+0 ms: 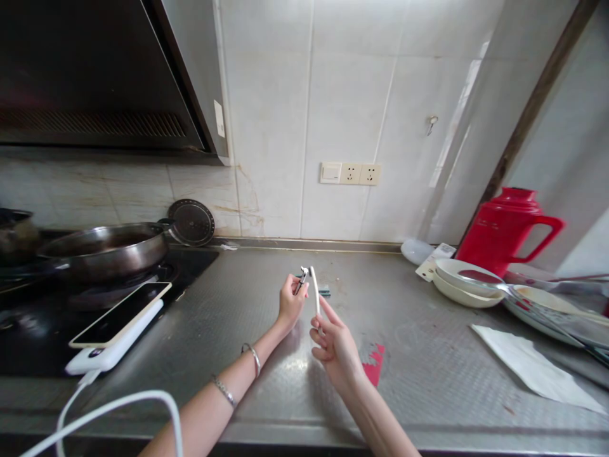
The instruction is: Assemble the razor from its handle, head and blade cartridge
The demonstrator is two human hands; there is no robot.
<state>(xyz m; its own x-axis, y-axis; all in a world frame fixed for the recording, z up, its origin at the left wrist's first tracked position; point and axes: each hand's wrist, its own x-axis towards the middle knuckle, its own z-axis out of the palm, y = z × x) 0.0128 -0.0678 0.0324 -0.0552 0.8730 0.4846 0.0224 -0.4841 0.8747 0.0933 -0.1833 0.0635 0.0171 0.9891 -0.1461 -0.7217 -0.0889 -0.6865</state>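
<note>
My left hand is closed around a small tool with a pale T-shaped head and a dark handle, like a razor; its exact kind is too small to tell. My right hand grips a white toothbrush by its lower end. The brush stands nearly upright, its dark bristles facing left, close to the tool's head. Whether the two touch I cannot tell. Just behind my right fingers a small dark greenish flat thing lies on the metal counter, partly hidden.
At left, a steel pan sits on the black stove, with a phone and a white power bank in front. A white cable loops near my left forearm. To the right are bowls, a red thermos and paper.
</note>
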